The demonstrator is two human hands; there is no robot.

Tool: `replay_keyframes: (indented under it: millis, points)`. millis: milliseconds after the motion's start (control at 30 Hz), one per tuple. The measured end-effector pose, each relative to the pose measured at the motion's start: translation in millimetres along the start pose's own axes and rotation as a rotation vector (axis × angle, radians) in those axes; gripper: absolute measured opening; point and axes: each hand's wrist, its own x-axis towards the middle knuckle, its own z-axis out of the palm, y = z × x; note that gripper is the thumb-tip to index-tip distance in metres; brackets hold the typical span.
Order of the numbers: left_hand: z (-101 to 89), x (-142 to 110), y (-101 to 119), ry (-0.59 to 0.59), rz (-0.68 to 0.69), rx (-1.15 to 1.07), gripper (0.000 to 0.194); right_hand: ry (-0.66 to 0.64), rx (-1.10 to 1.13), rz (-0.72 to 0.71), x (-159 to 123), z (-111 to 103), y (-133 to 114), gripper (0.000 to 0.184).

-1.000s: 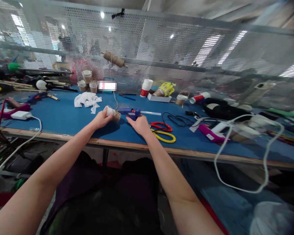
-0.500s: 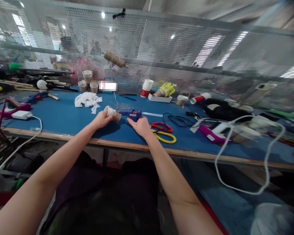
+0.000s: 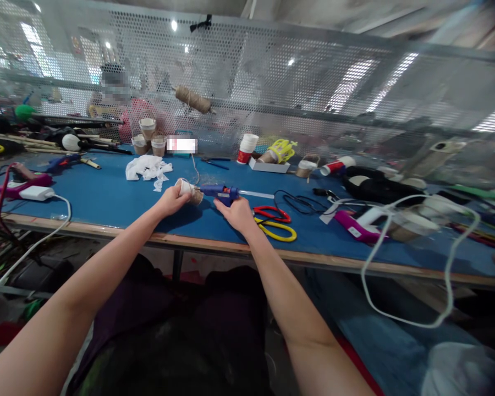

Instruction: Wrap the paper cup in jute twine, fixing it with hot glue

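My left hand is closed round a small paper cup, tilted on its side and partly wrapped in brown twine. In my right hand is a blue hot glue gun, its nozzle pointing left at the wrapped part of the cup. Whether the nozzle touches the twine I cannot tell. A clear glue stick sticks out of the gun's back end. Just right of my right hand lie scissors with one red and one yellow handle. Crumpled white paper lies behind my left hand.
Twine-wrapped cups stand at the back left, near a stack of paper cups. A twine spool hangs on the mesh screen. Purple power strips with white cables lie at both sides. The wooden table edge runs in front.
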Motion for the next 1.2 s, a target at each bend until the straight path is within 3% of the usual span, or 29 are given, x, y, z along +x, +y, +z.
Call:
replay_keyframes:
  millis: [400, 1000, 1200]
  points:
    - [0.6, 0.4, -0.5, -0.012, -0.011, -0.005, 0.033, 0.008, 0.005, 0.014, -2.6, 1.6, 1.9, 0.026]
    - [1.6, 2.5, -4.2, -0.066, -0.053, -0.021, 0.026, 0.006, 0.113, 0.038, -0.5, 1.4, 1.5, 0.026]
    - [1.7, 3.1, -4.6, -0.027, -0.046, -0.074, 0.022, 0.0, 0.217, 0.101, -4.7, -2.2, -3.4, 0.021]
